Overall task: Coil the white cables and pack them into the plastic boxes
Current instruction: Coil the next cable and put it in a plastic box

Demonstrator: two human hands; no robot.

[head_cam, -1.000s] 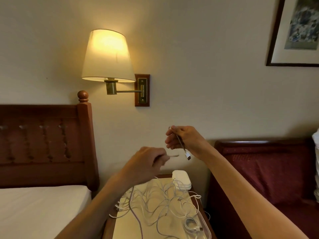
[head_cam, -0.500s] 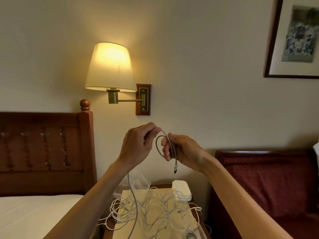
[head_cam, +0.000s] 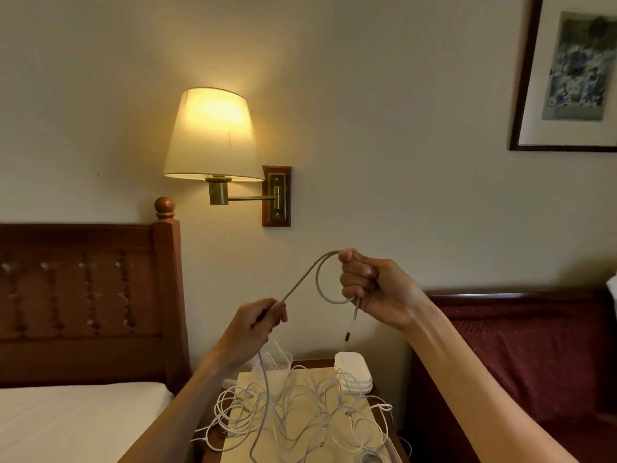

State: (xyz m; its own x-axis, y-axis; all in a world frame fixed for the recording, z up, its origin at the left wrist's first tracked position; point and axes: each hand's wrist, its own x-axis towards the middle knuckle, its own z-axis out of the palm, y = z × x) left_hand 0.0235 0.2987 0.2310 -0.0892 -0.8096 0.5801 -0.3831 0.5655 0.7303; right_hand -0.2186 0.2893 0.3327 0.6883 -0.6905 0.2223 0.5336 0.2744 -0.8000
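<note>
The cable in the air is white with a dark tip. The pile of cables is white too, on a pale yellow table top. The lamp shade glows warm yellow. The headboard is red-brown wood. The bed sheet is white. The picture has blue and green blotches in a dark frame.

Headboard glossy wood; lamp arm brass-look metal; shade matt cloth.

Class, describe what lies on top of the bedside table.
A tangle of white cables covers the bedside table, with white lidded boxes and a clear plastic box behind. The surface beneath the tangle is partly hidden.
</note>
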